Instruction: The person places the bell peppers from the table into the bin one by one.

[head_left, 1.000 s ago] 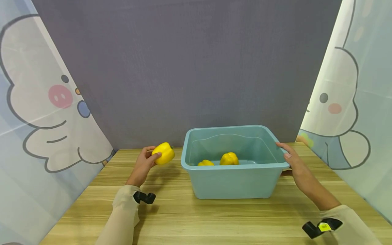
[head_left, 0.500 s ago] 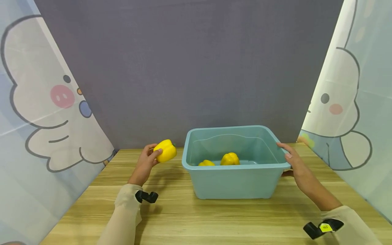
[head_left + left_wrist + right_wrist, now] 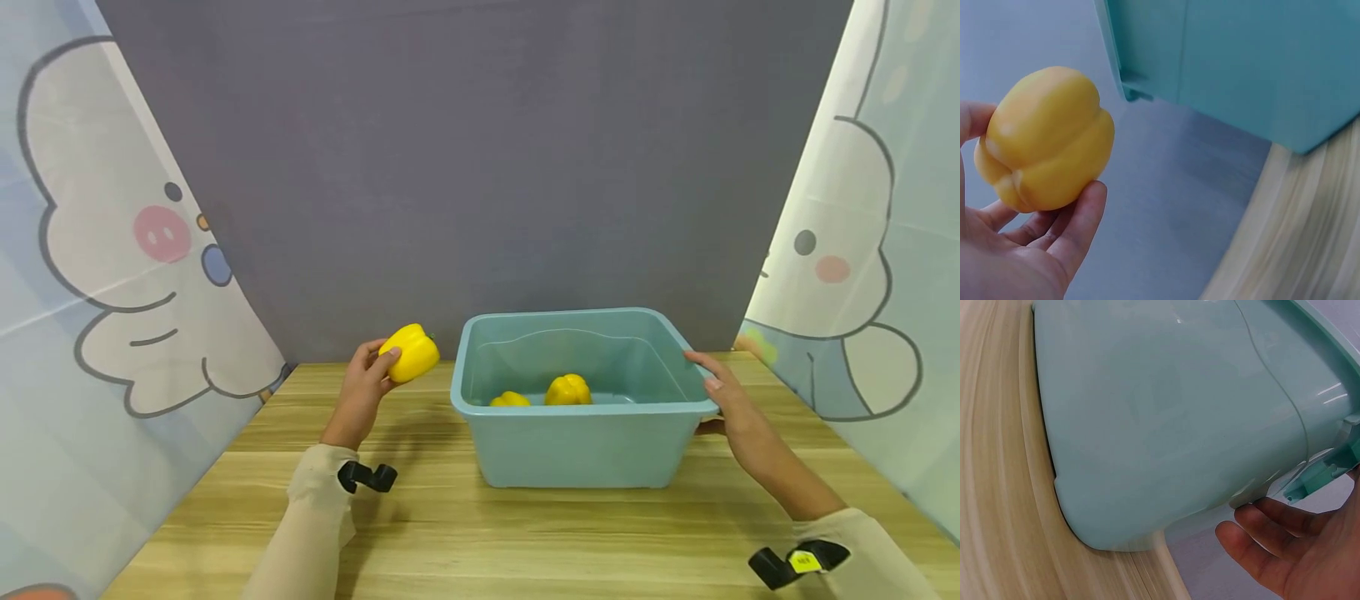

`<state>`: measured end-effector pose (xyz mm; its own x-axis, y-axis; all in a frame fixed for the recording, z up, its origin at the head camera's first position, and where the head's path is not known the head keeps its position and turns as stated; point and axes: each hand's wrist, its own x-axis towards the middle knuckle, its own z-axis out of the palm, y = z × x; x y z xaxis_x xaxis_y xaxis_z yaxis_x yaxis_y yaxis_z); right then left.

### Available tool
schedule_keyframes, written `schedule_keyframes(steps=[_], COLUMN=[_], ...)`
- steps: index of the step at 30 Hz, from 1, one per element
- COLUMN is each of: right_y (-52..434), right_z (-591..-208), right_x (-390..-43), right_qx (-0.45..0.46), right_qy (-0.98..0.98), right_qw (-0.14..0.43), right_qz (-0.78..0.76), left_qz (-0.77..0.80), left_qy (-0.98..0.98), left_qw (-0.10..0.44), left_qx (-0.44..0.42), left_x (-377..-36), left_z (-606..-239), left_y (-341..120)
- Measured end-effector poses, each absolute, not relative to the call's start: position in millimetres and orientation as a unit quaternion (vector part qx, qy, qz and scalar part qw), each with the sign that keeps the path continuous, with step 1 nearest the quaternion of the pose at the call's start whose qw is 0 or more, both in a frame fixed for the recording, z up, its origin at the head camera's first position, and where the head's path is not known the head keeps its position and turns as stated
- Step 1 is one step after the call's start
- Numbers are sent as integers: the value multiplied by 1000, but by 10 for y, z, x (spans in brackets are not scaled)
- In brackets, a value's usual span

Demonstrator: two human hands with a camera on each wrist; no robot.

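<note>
Nearest you, your two sleeved forearms lie over the wooden table (image 3: 480,533), each with a black clip at the wrist. Your left hand (image 3: 362,392) is raised above the left part of the table, its fingers and thumb curled round a yellow pepper (image 3: 409,352); the grip is closed on it, and the left wrist view shows the pepper (image 3: 1044,139) resting on the fingertips (image 3: 1082,215) with the thumb on its far side. The pepper is held in the air just left of the tub (image 3: 585,454), apart from its rim.

The light blue tub stands on the table in the middle, a little to the right. Your right hand (image 3: 731,408) is at its right rim, the thumb lying on top of the lip and the fingers tucked beneath it, so this grip is closed on the rim. In the right wrist view the fingers (image 3: 1272,534) sit under the lip of the tub (image 3: 1166,425).

Inside the tub, two more yellow peppers lie on the bottom: one (image 3: 567,389) near the middle, the other (image 3: 510,400) just to its left, close to the near wall.

Beyond the table hangs a grey backdrop (image 3: 480,167), with cartoon curtains (image 3: 112,275) at the left and right.
</note>
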<state>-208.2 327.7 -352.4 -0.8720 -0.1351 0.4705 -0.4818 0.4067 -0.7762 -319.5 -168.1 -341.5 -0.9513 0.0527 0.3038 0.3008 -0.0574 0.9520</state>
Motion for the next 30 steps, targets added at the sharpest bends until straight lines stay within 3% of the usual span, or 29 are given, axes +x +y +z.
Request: schedule_keyframes(steps=[30], right_y=[3291], right_z=[-3569], right_x=[-2107], right_qx=[183], right_qy=[-818], right_qw=[175], right_qz=[516], left_qz=[-722], left_qy=[-662], left_qw=[84], left_qx=[-183], left_x=[-3063], left_z=[-3132], left_y=[-1382])
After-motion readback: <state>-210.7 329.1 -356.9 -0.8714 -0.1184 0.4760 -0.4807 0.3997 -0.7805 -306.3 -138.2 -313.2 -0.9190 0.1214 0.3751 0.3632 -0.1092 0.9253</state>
